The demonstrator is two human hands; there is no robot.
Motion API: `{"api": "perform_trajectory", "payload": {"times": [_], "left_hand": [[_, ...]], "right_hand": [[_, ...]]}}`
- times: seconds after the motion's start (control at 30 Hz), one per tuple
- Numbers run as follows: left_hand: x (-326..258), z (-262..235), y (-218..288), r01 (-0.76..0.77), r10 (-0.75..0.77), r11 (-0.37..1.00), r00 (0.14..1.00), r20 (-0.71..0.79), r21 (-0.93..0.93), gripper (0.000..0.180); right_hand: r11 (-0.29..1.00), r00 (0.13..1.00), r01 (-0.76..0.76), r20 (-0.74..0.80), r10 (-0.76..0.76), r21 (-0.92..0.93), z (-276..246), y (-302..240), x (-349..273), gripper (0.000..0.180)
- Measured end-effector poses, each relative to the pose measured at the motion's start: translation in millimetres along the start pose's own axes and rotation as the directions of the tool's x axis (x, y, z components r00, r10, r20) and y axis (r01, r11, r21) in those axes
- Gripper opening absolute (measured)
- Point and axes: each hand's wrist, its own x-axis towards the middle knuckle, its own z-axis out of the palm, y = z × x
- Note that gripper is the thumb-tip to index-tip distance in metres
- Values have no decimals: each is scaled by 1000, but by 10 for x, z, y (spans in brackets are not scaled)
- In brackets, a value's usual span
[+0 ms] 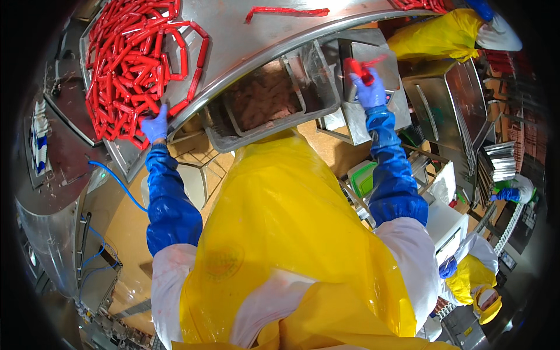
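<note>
My right hand (370, 92), in a blue-violet glove, is closed around red sausage links (357, 67) above a metal bench scale (350, 96). A thin red end of the links trails off to the right, slightly blurred. My left hand (154, 125), gloved alike, lies against the near edge of a large heap of linked red sausages (125, 70). Its thumb is stretched out, apart from the fingers; the fingertips are partly hidden among the links. From the heap, a chain of links (203, 52) loops to the right over the steel table (233, 41).
A grey plastic tub (219, 131) with pinkish meat (262, 99) stands between me and the table. One red strip (286, 11) lies on the table's far part. A co-worker's yellow apron (434, 35) is at upper right; another person (472, 274) is at lower right. A blue hose (119, 181) hangs at left.
</note>
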Motion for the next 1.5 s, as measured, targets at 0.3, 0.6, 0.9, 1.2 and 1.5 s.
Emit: {"api": "perform_trajectory", "payload": {"times": [0.3, 0.6, 0.9, 1.2, 1.5], "left_hand": [[-120, -265, 211, -6, 125, 889, 965, 230, -459, 37], [-1597, -624, 1822, -476, 912, 392, 312, 266, -787, 31], [-1239, -1085, 2234, -820, 980, 190, 193, 52, -540, 46], [911, -997, 461, -729, 725, 685, 680, 109, -4, 21], [1008, -1456, 587, -161, 270, 914, 927, 260, -372, 36]], "right_hand": [[383, 930, -238, -96, 355, -892, 188, 452, 663, 50], [200, -74, -979, 971, -227, -27, 1540, -2254, -601, 57], [996, 69, -90, 998, -3, 10, 381, -2927, -404, 32], [633, 760, -534, 646, 70, 560, -1794, -1266, 1475, 46], [690, 851, -444, 510, 124, 572, -772, -2425, 1570, 43]]}}
